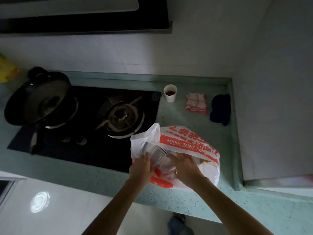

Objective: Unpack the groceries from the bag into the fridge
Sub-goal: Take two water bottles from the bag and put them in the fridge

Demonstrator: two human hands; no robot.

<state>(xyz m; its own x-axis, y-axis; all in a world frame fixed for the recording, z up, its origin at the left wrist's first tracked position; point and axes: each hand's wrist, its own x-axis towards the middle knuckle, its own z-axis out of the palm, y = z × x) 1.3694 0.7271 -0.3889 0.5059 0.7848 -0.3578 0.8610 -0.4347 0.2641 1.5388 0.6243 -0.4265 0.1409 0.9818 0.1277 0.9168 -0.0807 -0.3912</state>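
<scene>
The left hand point(139, 167) curls round the left side of a clear item point(160, 158). The right hand point(184, 167), fingers straighter, presses its right side. The item sits between them, equally near both (what it is, I cannot tell), in the mouth of the bag point(188, 141) on the table point(186, 200).

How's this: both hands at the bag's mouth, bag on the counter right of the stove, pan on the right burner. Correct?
No: head view shows the pan on the left burner; the right burner is bare. Left hand, right hand and bag are as stated.
</scene>
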